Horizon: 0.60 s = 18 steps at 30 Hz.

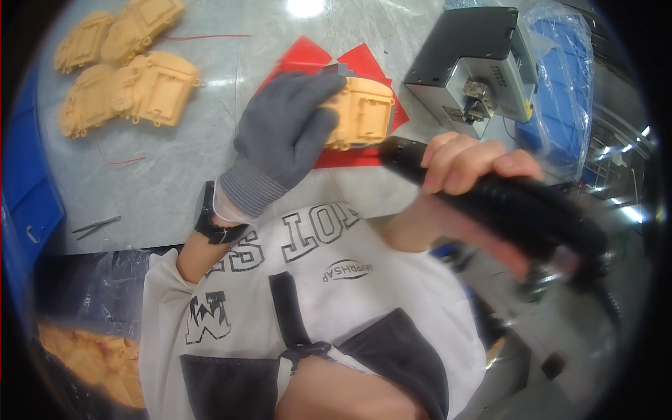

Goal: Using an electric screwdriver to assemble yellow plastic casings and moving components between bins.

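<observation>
My left hand [283,133], in a grey knit glove, is closed around the left side of a yellow-orange plastic housing [367,112]. The housing rests over red sheets [362,61] on the table, with a bit of grey block [339,68] showing behind it. In my bare right hand [472,164] is a thick black power screwdriver [528,206], fingers wrapped over its body. It slants up and left, its narrow front end beside the housing's lower right corner. Whether the tip touches the housing I cannot tell.
Several similar housings [155,87] lie at the far left. A black-and-grey box machine [462,52] stands at the far right, beside a plastic-wrapped blue bin [556,84]. Tweezers [96,227] and thin red wires [210,36] are on the table. More orange parts [94,360] sit lower left.
</observation>
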Motion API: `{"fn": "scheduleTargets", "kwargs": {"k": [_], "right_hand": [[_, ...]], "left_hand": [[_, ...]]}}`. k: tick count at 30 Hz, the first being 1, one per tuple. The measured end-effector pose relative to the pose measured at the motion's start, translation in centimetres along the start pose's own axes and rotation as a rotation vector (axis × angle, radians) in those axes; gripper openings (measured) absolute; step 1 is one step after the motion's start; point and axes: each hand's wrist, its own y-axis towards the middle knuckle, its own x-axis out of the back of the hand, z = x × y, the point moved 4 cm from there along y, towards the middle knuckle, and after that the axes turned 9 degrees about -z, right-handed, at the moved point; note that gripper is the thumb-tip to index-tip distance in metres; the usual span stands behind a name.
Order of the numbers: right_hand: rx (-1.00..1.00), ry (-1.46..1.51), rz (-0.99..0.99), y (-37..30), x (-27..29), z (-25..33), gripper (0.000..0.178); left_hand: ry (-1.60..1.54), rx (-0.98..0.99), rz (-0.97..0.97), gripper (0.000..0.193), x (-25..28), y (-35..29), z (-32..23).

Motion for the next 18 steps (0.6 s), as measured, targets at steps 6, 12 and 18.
{"fn": "scheduleTargets", "kwargs": {"k": [6,12,18], "right_hand": [[-0.038,-0.087,-0.049,-0.3,0.3,0.1,0.089],[0.057,-0.109,-0.228,-0.2,3.9,3.9,0.087],[0.303,-0.51,-0.665,3.2,10.5,7.4,0.095]], "left_hand": [[0.063,0.017,0.01,0.031,-0.1,-0.3,-0.3],[0.104,0.077,-0.065,0.03,0.5,-0.8,-0.4],[-0.037,0.284,-0.065,0.027,0.1,-1.2,-0.3]]}}
